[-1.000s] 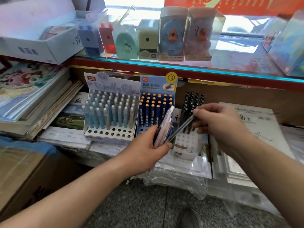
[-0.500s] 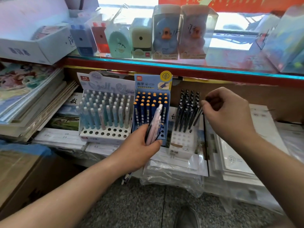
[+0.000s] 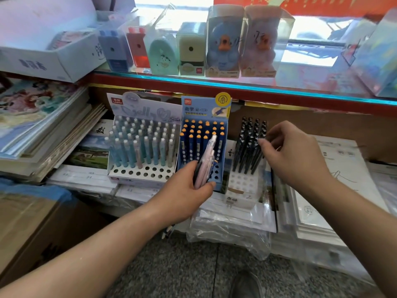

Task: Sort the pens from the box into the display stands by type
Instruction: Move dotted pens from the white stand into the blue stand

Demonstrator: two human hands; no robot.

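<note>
We grip the unsorted pens [image 3: 203, 164] in our left hand [image 3: 182, 192] before the mostly full blue stand [image 3: 204, 107], while our right hand [image 3: 296, 160] curls at the black pens [image 3: 247, 145], grasp unclear.

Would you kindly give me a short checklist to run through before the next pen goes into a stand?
1. Left hand has a firm grip on the bundle of pens: ok.
2. Right hand is free to take another pen: cannot tell; its fingertips are curled at the tops of the black pens.
3. White stand has empty holes in front: ok.
4. Pastel stand has empty front holes: ok.
5. Types in the bundle are known: cannot tell; only pink and dark barrels show.
</note>
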